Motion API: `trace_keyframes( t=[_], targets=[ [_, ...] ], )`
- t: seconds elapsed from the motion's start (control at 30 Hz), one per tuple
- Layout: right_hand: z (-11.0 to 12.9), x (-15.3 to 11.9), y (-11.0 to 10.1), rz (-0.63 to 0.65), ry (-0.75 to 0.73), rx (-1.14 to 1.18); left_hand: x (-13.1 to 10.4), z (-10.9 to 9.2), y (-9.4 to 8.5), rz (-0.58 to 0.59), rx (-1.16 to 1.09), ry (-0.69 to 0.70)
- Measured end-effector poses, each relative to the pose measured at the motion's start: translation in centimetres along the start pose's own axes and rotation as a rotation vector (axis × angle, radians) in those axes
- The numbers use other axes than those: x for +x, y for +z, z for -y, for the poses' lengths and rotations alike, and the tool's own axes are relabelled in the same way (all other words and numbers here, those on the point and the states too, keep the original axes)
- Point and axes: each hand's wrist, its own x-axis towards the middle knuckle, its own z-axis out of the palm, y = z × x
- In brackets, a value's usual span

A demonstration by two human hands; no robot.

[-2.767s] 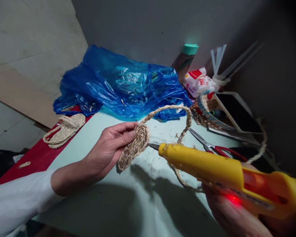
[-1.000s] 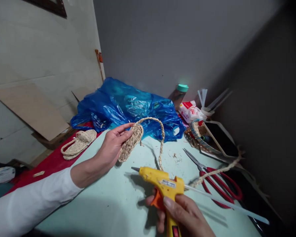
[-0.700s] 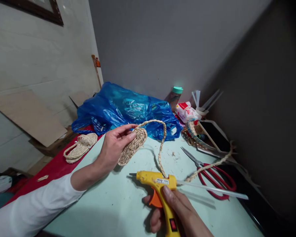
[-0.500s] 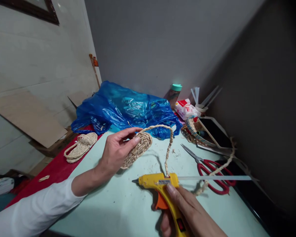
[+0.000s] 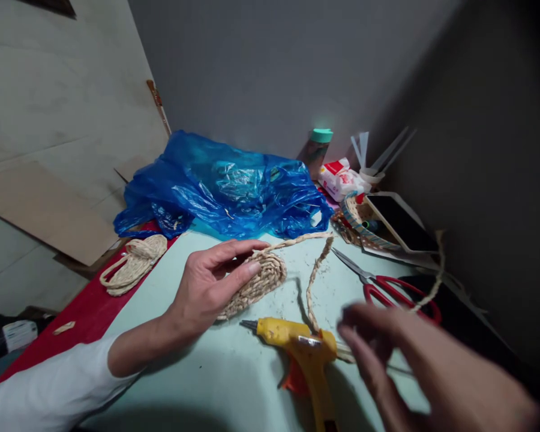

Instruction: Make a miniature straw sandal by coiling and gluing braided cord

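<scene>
My left hand [image 5: 211,282] pinches a flat oval coil of braided straw cord [image 5: 265,277] between thumb and fingers, above the pale green table. From the coil's top the loose braid [image 5: 315,282] runs right, bends down and passes behind a yellow hot glue gun [image 5: 297,339]. The gun rests on the table, its dark nozzle pointing left and its orange trigger underneath. My right hand [image 5: 414,360], blurred by motion, is just right of the gun and apart from its handle. Its thumb and fingers are bent and parted, with nothing visible between them.
Red-handled scissors [image 5: 387,288] lie behind my right hand. A blue plastic bag [image 5: 225,186] fills the table's back. At the right stand a basket [image 5: 355,216], a tablet [image 5: 402,222] and a tissue pack [image 5: 339,180]. A straw cord bundle [image 5: 135,264] lies on red cloth [image 5: 94,306].
My right hand has let go of the glue gun and moved right; the gun now rests on the table. My left hand still holds the coil. The view has shifted slightly.
</scene>
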Motion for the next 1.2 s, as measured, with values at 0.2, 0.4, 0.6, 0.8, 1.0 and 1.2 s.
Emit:
trace_keyframes(
  t=[0.2, 0.4, 0.6, 0.8, 1.0, 1.2],
  targets=[
    [-3.3, 6.2, 1.4, 0.017, -0.187, 0.139, -0.1, 0.5, -0.1, 0.043, 0.077, 0.008],
    [-3.5, 5.5, 2.8, 0.022, -0.236, 0.282, -0.1, 0.6, 0.2, 0.063, 0.047, -0.083],
    [-3.0, 5.3, 2.4, -0.036, -0.306, 0.142, -0.1, 0.5, 0.2, 0.052, 0.009, -0.15],
    [-3.1, 4.7, 2.8, -0.054, -0.329, 0.148, -0.1, 0.9, -0.1, 0.05, -0.023, -0.206],
    [-2.8, 4.6, 2.8, -0.038, -0.31, 0.19, -0.1, 0.8, 0.1, 0.03, -0.067, -0.249],
    [-2.6, 4.4, 2.7, -0.038, -0.186, 0.234, 0.2, 0.6, 0.2, 0.045, -0.1, -0.237]
  ],
)
